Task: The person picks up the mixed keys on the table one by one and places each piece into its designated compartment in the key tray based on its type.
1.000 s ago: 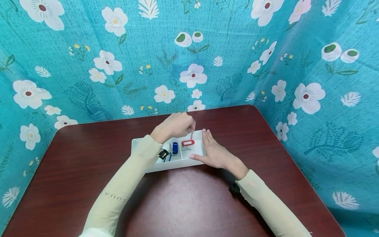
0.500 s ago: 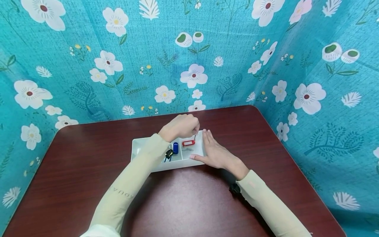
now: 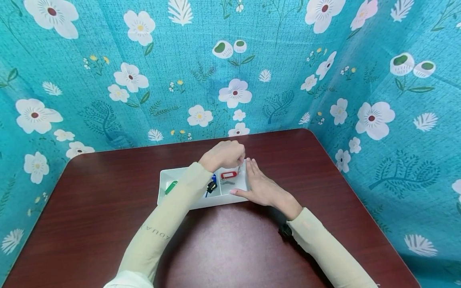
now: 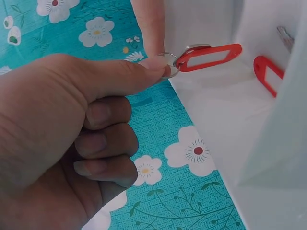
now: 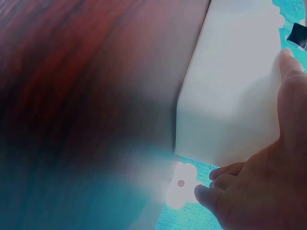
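Note:
Between thumb and forefinger, my left hand [image 3: 226, 154] pinches the split ring of a key with a red key tag [image 4: 211, 58], over the right compartment of a white tray [image 3: 201, 205]. Its other fingers are curled into the palm. A second red key tag [image 3: 228, 175] lies in that compartment with its key [image 3: 227, 182]. Flat against the tray's right end rests my right hand [image 3: 268, 188], fingers straight, thumb over the front rim. In the right wrist view, the right hand [image 5: 261, 184] lies along the tray's white outer wall.
A blue key tag [image 3: 215, 179], partly hidden by the left wrist, is in the middle compartment. In the left compartment lies a green key tag [image 3: 171, 187]. The tray stands on a dark red-brown table [image 3: 230, 244], with a floral curtain [image 3: 201, 92] behind and right.
My left hand has shifted right toward the tray's right end, still pinching the ring. The green tag has come into view and the blue tag is now more covered. The right hand stays put.

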The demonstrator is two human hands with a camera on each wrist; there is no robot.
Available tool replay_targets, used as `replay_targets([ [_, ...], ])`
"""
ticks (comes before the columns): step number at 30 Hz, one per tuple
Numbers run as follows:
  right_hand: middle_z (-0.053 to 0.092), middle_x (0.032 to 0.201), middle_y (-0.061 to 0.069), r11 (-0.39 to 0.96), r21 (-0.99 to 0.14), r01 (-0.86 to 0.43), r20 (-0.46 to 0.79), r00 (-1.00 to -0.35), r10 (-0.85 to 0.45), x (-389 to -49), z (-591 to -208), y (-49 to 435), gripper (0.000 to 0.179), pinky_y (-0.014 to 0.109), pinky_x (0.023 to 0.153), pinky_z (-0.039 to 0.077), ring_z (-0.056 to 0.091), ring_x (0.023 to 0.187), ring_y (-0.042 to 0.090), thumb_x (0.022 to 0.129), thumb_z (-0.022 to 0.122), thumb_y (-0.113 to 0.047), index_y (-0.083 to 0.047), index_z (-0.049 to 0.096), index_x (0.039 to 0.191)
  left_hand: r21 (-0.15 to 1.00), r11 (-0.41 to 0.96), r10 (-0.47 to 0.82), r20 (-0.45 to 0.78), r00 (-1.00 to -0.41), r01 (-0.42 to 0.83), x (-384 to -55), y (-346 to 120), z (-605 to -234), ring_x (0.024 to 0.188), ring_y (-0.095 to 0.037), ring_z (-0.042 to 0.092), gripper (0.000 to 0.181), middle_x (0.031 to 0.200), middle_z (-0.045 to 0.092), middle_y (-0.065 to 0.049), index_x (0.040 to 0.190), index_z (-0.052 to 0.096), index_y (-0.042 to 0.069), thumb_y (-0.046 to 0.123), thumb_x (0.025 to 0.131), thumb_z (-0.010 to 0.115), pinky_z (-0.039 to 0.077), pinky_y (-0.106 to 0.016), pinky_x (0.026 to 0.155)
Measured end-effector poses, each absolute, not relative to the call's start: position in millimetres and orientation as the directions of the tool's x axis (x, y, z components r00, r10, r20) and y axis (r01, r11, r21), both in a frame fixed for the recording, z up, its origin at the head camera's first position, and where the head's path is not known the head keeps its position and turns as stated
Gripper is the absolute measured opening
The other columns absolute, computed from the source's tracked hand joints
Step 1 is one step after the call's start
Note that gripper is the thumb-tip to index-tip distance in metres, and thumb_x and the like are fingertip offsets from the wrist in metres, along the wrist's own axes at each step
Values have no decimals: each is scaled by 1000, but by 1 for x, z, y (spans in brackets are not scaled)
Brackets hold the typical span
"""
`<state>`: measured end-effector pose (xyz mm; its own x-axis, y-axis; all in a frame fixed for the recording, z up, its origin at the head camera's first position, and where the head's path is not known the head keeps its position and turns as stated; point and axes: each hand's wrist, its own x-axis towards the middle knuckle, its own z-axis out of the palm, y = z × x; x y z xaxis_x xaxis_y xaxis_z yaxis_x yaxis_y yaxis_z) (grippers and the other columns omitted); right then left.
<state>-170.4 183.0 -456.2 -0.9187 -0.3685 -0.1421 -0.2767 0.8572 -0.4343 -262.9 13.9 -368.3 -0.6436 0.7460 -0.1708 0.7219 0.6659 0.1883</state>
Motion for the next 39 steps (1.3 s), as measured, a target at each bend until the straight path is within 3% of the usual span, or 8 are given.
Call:
replay_targets([
  [7,-2,178,19,857,-433,-280,-142,-918,-372,-171,-457,183,126,49,132,27,-1,167,36,90,51,-86,-1,-2,167,157,692,720,-223,-658,704,-267,21,-370,55,-12,39,39,57,39,5,62,57,18,7,99,57,38,-24,53],
  [18,-6,178,18,862,-425,-277,-150,-917,-369,-172,-457,184,125,48,133,23,-4,167,34,91,49,-86,-1,-3,167,152,701,708,-266,-655,696,-272,31,-373,57,-12,39,41,56,36,5,60,54,18,5,98,55,36,-25,54],
  [26,-9,178,14,854,-428,-295,-138,-913,-384,-173,-459,184,125,49,134,22,-3,167,35,91,47,-87,-3,-5,167,176,704,708,-249,-661,688,-273,33,-375,62,-13,45,35,60,42,5,64,58,18,5,97,58,41,-26,59],
  [32,-6,178,18,853,-423,-305,-128,-912,-389,-173,-459,185,124,49,134,22,-2,167,37,92,48,-85,-1,-4,167,181,713,698,-266,-665,677,-273,33,-375,60,-13,45,33,58,42,4,65,64,15,5,97,58,41,-25,56],
  [39,-7,178,17,852,-437,-287,-142,-914,-381,-173,-459,185,126,49,134,22,-5,167,33,90,47,-88,-3,-4,167,199,717,693,-305,-653,668,-274,32,-377,62,-13,45,24,62,45,4,91,81,5,4,96,57,42,-25,58],
])
